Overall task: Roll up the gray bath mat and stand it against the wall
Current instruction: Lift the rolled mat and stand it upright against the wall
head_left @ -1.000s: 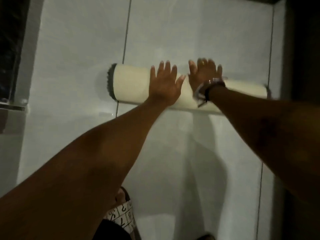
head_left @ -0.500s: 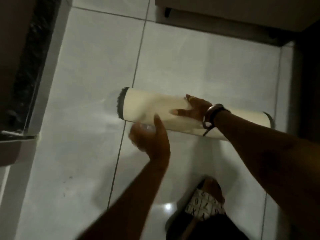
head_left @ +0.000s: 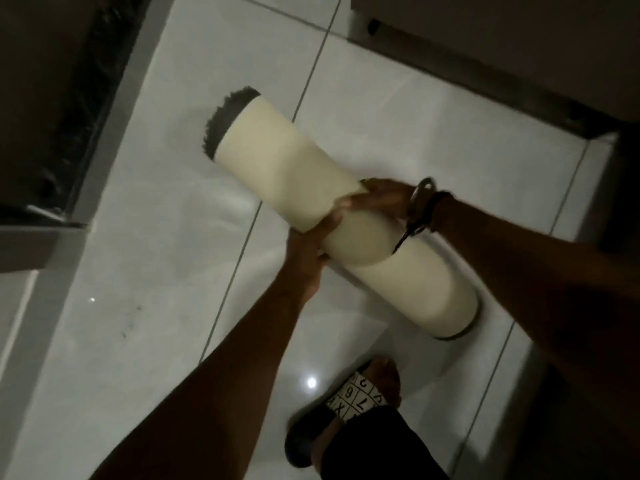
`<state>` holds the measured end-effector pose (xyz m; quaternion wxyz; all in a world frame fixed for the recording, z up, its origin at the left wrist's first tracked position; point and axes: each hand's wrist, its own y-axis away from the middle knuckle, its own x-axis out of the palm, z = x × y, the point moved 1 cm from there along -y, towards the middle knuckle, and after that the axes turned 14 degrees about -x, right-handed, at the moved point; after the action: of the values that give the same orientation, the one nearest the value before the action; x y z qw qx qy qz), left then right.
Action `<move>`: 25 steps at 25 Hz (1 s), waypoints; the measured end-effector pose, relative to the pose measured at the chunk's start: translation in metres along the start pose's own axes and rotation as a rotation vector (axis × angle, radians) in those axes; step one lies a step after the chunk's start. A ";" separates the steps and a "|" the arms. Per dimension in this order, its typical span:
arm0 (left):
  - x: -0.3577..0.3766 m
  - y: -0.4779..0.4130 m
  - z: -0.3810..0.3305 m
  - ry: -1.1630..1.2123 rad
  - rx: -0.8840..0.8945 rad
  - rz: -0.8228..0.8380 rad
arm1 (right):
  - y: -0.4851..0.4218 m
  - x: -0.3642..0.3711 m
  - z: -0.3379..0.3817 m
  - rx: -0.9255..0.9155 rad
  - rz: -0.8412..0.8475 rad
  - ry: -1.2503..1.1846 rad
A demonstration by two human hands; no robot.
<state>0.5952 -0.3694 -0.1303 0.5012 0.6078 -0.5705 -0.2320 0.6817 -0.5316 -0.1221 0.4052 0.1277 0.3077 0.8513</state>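
Observation:
The bath mat point(head_left: 277, 168) is rolled into a long tube, cream backing outward, with dark gray pile showing at its far-left end. It is tilted, its far-left end raised and its lower-right end near the floor. My left hand point(head_left: 311, 251) grips the roll's middle from below. From the far side my right hand point(head_left: 377, 199), with a bracelet at the wrist, clasps the same middle part. Both hands wrap around the roll.
White glossy floor tiles point(head_left: 166, 237) lie all around. A dark wall base point(head_left: 485, 81) runs along the top right. A dark door frame and threshold point(head_left: 69, 133) stand at the left. My foot in a patterned sandal point(head_left: 360, 396) is at the bottom centre.
Both hands went from lying flat on the roll to gripping its middle. The roll has come off the floor and tilted, its left end now higher.

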 end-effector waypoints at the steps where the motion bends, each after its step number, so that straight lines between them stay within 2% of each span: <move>1: -0.001 0.027 -0.021 -0.043 0.037 -0.025 | 0.013 0.004 0.027 -0.058 -0.021 -0.058; 4: 0.008 0.120 -0.124 -0.320 0.124 -0.096 | 0.059 -0.006 0.129 -0.245 0.031 -0.092; 7: 0.039 0.197 -0.236 -0.632 0.191 -0.060 | 0.097 -0.036 0.245 -0.300 0.029 -0.036; 11: 0.079 0.222 -0.392 -0.741 0.365 -0.025 | 0.086 -0.099 0.387 -0.483 -0.076 -0.006; 14: 0.100 0.185 -0.496 -0.732 0.478 0.004 | 0.028 -0.156 0.467 -0.582 -0.178 0.036; 18: 0.148 0.074 -0.628 -0.818 0.543 -0.035 | -0.081 -0.262 0.518 -0.564 -0.313 0.165; 21: 0.163 -0.010 -0.670 -0.830 0.513 0.001 | -0.155 -0.322 0.519 -0.536 -0.358 0.249; 25: 0.174 -0.110 -0.701 -0.827 0.453 -0.073 | -0.238 -0.376 0.502 -0.448 -0.423 0.386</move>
<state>1.2862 -0.3055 0.0975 0.0782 0.5782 -0.7368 -0.3416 1.3012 -0.4948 0.1314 0.5248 -0.1940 0.2040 0.8033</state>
